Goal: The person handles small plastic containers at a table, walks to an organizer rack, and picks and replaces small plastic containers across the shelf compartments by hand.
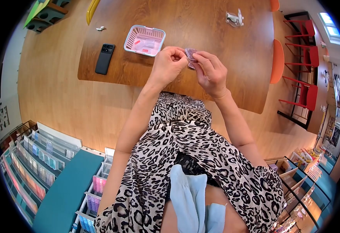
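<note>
Over the front part of the wooden table, my right hand grips a small clear plastic box with purplish contents between thumb and fingers. A second clear part shows just below it; whether this is its lid or another piece I cannot tell. My left hand is beside the box, thumb and fingertips pinched together close to its edge. Anything in that pinch is too small to make out. Behind my left hand stands a white and pink slotted basket holding clear packets with red labels.
A black phone lies on the left of the table, with a small white item beyond it. At the back right sits a clear and white object. An orange chair borders the right edge. Racks of coloured goods are at lower left.
</note>
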`<state>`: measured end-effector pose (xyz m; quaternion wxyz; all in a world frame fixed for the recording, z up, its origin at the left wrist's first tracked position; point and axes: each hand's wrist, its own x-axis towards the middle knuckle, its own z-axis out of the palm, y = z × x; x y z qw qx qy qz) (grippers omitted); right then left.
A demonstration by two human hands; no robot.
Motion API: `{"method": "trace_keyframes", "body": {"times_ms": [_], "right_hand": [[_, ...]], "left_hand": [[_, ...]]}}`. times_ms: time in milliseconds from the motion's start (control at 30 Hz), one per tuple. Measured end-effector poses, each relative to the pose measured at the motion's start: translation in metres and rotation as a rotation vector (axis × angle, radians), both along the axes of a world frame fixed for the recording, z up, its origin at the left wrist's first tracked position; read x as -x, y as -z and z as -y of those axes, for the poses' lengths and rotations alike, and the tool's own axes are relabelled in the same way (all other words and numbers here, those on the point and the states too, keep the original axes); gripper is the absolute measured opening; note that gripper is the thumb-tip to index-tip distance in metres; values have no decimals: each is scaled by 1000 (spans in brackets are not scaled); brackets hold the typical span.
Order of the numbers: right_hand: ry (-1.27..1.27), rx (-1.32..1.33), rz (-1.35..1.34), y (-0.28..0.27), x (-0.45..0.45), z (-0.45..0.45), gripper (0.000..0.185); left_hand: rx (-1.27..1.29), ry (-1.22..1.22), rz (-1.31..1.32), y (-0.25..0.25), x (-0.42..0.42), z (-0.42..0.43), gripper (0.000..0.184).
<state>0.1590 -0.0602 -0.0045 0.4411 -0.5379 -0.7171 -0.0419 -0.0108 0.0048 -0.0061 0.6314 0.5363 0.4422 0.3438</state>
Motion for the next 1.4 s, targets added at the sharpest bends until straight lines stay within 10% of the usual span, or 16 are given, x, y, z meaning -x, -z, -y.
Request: {"method": "trace_keyframes", "body": {"times_ms": [1067, 1400], "right_hand": [[-81, 301, -549, 12, 4, 13, 31], [-191, 619, -1119, 35, -11, 15, 32]], "left_hand": [[259, 115, 117, -14, 6, -7, 30], [61, 117, 74, 28, 10, 2, 35]]}}
